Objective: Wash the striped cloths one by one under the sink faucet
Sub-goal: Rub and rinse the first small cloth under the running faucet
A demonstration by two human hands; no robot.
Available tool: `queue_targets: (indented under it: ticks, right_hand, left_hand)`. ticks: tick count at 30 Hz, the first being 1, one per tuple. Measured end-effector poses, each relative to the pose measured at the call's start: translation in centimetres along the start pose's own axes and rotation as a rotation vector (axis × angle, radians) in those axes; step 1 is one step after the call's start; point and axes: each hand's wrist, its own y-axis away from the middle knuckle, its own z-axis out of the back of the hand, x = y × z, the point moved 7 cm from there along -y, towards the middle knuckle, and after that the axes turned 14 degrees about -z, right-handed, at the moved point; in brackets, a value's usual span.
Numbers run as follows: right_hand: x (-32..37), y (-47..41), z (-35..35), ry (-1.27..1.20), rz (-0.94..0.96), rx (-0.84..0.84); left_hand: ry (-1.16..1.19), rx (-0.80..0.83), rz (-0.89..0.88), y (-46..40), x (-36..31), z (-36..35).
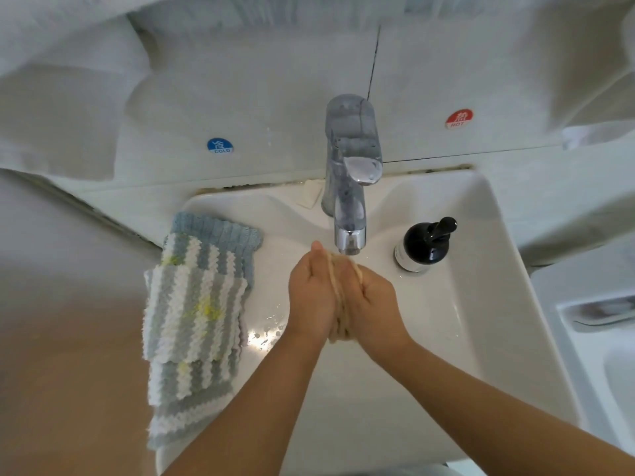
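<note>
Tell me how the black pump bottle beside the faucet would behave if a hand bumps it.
The black pump bottle stands upright on the white sink's sloped, wet-looking rim, so it may slide. Tall and narrow, it could tip.

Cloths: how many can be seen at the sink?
About 5, though the stack may hide more. Roughly four striped cloths lie stacked on the sink's left rim. One beige cloth is squeezed between the left hand and right hand.
</note>
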Motion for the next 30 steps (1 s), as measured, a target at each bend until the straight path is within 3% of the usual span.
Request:
queue_targets:
  ticks: [2, 5, 10, 14, 19, 23, 27, 30]
  right_hand:
    - [0.1, 0.1, 0.1, -0.019, -0.008, -0.015]
    - [0.3, -1.7, 1.6, -0.050, -0.005, -0.171]
    - [0.6, 1.4, -0.2, 0.003, 0.060, -0.009]
    - [0.9, -1.5, 1.5, -0.043, -0.005, -0.163]
    - [1.0, 1.9, -0.1, 0.001, 0.073, -0.031]
    - [1.1, -1.1, 1.7, -0.015, 0.016, -0.175]
    - [0.7, 1.6, 0.0, 0.007, 0.045, 0.007]
    - [1.0, 0.6, 0.6, 0.014, 0.032, -0.078]
  left_hand:
    - [-0.021, 0.022, -0.009, 0.4, 0.0, -0.3]
    - [-0.097, 0.095, -0.006, 2.0, 0.0, -1.2]
    - [-0.001, -0.050, -0.026, 0.1, -0.2, 0.4]
    - [-0.090, 0.060, -0.040, 1.7, -0.5, -1.0]
    - [0.005, -0.058, -0.050, 0.4, -0.7, 0.4]
    - [-0.073, 0.067, -0.021, 2.1, -0.3, -1.2]
    - [-0.019, -0.062, -0.031, 0.8, -0.3, 0.4]
    - [-0.052, -0.005, -0.037, 1.4, -0.3, -0.2]
